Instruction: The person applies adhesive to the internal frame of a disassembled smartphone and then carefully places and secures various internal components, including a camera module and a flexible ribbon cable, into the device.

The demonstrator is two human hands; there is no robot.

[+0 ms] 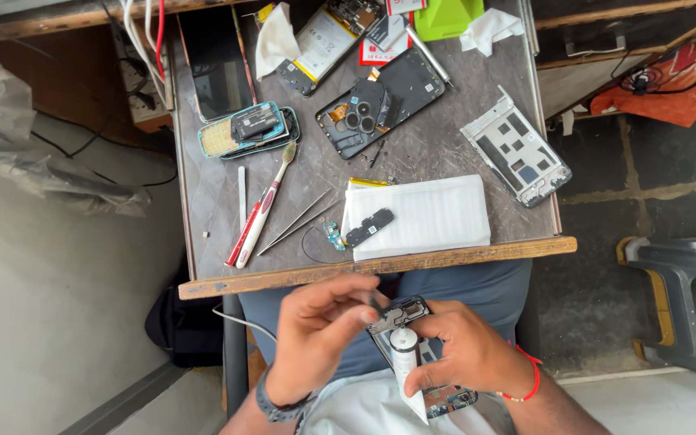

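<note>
Over my lap, below the table's front edge, my right hand point(467, 348) grips an opened phone frame point(400, 316) together with a small white tube point(405, 358) that lies across it. My left hand point(316, 332) reaches in from the left, its fingertips pinched together at the top end of the phone frame; what they hold is too small to make out. A red thread sits on my right wrist and a dark watch on my left.
A small worn table point(445, 149) carries a white foam pad point(424, 216) with a black part, tweezers point(298, 221), a toothbrush point(266, 205), a black phone back point(384, 101), a silver mid-frame point(515, 153), a blue-cased phone point(247, 129) and cloths. A grey stool point(682, 298) stands right.
</note>
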